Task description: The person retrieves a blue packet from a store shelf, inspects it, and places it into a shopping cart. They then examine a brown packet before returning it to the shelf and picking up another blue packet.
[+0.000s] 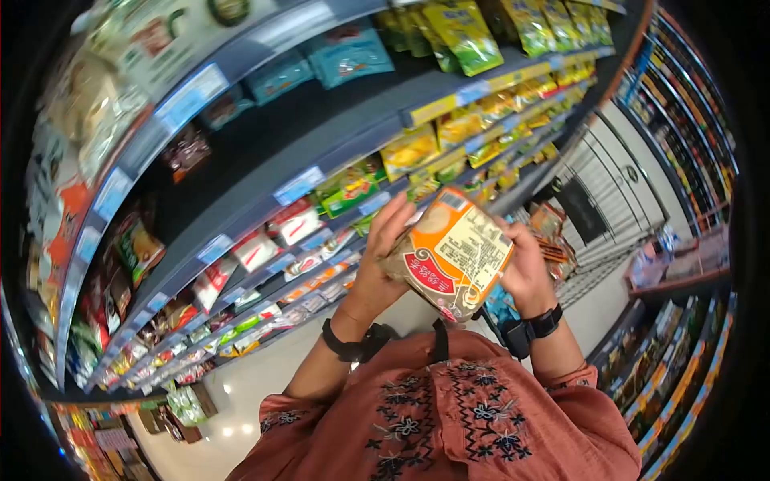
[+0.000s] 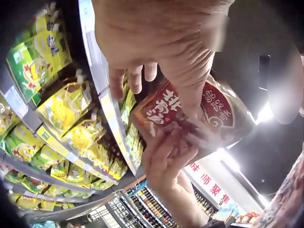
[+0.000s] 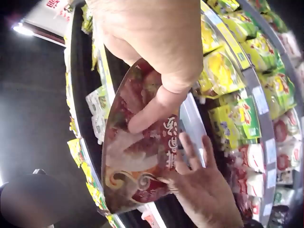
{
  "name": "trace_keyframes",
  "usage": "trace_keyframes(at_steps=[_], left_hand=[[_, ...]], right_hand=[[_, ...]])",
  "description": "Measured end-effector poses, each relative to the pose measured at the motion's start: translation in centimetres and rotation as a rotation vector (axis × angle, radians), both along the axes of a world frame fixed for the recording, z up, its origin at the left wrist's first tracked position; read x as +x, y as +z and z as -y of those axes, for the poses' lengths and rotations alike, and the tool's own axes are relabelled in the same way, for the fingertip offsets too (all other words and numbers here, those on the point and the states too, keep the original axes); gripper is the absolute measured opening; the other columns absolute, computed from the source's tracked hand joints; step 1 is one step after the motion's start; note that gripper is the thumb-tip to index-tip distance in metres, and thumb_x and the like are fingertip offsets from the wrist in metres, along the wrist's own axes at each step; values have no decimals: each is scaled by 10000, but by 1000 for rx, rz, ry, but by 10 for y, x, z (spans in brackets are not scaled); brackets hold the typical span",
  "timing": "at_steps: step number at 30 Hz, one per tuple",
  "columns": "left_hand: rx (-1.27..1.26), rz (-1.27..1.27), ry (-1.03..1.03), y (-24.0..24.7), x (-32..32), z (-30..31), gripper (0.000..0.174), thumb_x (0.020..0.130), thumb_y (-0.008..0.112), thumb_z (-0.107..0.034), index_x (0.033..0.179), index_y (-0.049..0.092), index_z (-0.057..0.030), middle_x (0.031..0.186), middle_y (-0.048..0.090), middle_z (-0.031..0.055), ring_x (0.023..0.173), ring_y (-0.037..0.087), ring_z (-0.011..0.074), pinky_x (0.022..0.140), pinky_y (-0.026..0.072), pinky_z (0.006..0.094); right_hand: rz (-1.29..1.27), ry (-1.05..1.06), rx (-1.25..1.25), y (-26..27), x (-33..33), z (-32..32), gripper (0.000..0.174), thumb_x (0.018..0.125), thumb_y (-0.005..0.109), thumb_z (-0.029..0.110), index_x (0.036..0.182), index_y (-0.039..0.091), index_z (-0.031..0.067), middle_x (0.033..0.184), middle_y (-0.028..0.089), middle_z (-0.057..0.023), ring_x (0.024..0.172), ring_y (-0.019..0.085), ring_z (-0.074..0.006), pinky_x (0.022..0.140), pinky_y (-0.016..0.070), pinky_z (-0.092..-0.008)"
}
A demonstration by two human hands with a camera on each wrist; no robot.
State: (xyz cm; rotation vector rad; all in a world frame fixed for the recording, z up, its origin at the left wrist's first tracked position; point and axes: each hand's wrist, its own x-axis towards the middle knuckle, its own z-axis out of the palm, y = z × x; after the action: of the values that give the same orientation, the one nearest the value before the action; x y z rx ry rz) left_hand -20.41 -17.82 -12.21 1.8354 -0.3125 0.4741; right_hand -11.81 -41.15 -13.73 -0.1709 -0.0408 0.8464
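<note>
An orange, red and brown food packet [image 1: 457, 252] is held up in front of the chest, its printed label panel facing the head camera. On its right edge, my right hand [image 1: 525, 268] grips it; in the right wrist view a finger [image 3: 156, 111] lies across the picture side of the packet [image 3: 135, 156]. At the left edge, my left hand [image 1: 383, 260] touches the packet with its fingers extended. In the left wrist view one digit of the left hand [image 2: 152, 42] reaches onto the picture side, and the other fingers stand off the packet.
Shelves [image 1: 305, 132] of bagged goods run along the left and ahead, with yellow packets [image 1: 461, 36] and blue packets [image 1: 349, 56]. A wire cart [image 1: 593, 200] holding goods stands beyond the right hand. More stocked shelves [image 1: 666, 369] line the right side.
</note>
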Motion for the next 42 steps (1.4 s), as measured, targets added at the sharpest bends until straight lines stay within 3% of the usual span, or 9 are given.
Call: trace_keyframes(at_steps=[3, 5, 9, 13, 20, 29, 33, 37, 42], left_hand=[[108, 44, 13, 9, -25, -37, 734, 741, 829, -126, 1376, 466, -76, 1485, 385, 165, 1347, 431, 284, 1072, 412, 408], [28, 25, -95, 7, -37, -63, 717, 694, 851, -93, 1327, 517, -103, 1438, 454, 167, 1349, 422, 308, 1053, 425, 407], [-730, -406, 219, 32, -66, -74, 401, 896, 711, -215, 1216, 546, -38, 1166, 644, 103, 1035, 635, 186, 881, 521, 304], [-888, -280, 226, 32, -71, -90, 362, 963, 629, -262, 1214, 543, -16, 1084, 661, 66, 936, 649, 133, 824, 542, 298], [-915, -333, 207, 28, -93, -110, 436, 989, 570, -364, 1226, 534, 0, 1134, 650, 99, 1015, 650, 145, 888, 540, 315], [-771, -266, 332, 54, -109, -142, 487, 1018, 495, -410, 1264, 518, 9, 1170, 641, 111, 1033, 642, 134, 894, 527, 291], [-605, -304, 320, 83, -112, -175, 524, 988, 557, -427, 1282, 498, 3, 1163, 631, 111, 1075, 622, 150, 922, 499, 304], [-200, -435, 320, 94, -120, -225, 554, 931, 621, -469, 1240, 544, -16, 1054, 645, 44, 921, 598, 77, 780, 494, 262], [-240, -569, 297, 97, -129, -264, 461, 888, 697, -396, 1151, 565, -42, 779, 604, -29, 553, 467, 16, 433, 321, 176]], right_hand=[[-202, 76, -142, -7, -21, -37, 369, 948, 455, 168, 1255, 531, -23, 1279, 587, -229, 1118, 614, -334, 967, 516, -467], [60, 316, -196, -24, -27, -53, 352, 983, 434, 227, 1215, 566, -2, 1234, 610, -227, 999, 666, -323, 813, 580, -445], [465, 643, -504, -19, -40, -83, 392, 1010, 432, 345, 1069, 607, 0, 1129, 646, -215, 889, 692, -298, 682, 593, -409], [714, 588, -777, -5, -42, -106, 441, 1013, 449, 422, 914, 598, 19, 937, 620, -143, 785, 648, -231, 652, 588, -390], [840, 342, -784, 35, -44, -144, 323, 1015, 500, 398, 981, 596, 91, 806, 544, 43, 735, 528, -71, 745, 454, -211], [1089, 407, -682, 54, -54, -202, 328, 973, 582, 174, 1268, 579, 31, 1181, 646, -36, 1033, 592, -83, 907, 479, -264], [1134, 303, -670, 77, -56, -236, 254, 963, 576, 149, 1167, 614, 2, 1023, 656, 4, 895, 578, -47, 805, 487, -244], [1182, 222, -670, 82, -43, -270, 197, 955, 589, 175, 1052, 616, 6, 967, 645, 6, 860, 565, -48, 774, 485, -250], [1151, 204, -590, 93, -46, -313, 190, 953, 587, 183, 999, 618, 1, 918, 634, 3, 844, 557, -48, 748, 481, -255]])
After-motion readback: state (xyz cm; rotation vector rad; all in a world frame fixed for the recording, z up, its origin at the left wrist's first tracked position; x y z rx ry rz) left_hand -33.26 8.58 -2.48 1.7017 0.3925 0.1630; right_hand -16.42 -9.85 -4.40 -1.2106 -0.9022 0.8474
